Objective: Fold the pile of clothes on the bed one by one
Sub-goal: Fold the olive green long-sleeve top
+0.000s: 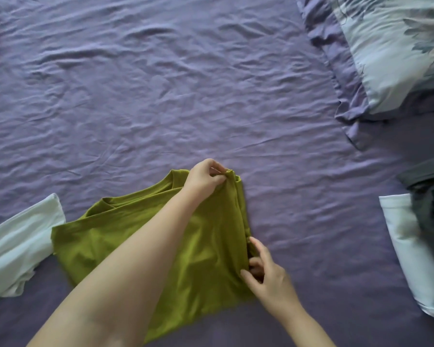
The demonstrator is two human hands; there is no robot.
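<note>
Wrinkled purple bed sheet [186, 83] is filling nearly the whole head view, serving as the flat working surface for the folding. Lying on its near middle is an olive-green soft knit garment [125, 236], spread with its neckline toward the far left and its right side doubled up into a thick, layered edge.

Reaching across the cloth, the left hand [206, 177] is pinching the far end of that layered edge between thumb and curled fingers, lifting it slightly off the sheet. At the near end of the same edge, the right hand [263, 269] is pinching the fabric with thumb and fingertips curled in. Gripping both ends of one edge seems meant to keep the layers aligned and taut, so the side can be carried over as a straight fold rather than a sagging one; the garment looks only partly folded.

Touching the green garment's left edge, a pale white-mint piece of clothing [18, 246] is lying loosely at the left, probably waiting its turn. Well apart at the right edge, a light blue folded cloth [406, 246] is lying beside dark grey and black clothes [429, 196]; whether those are folded I cannot tell. A pale floral pillow [391, 46] in a purple-bordered case is resting at the far right.
</note>
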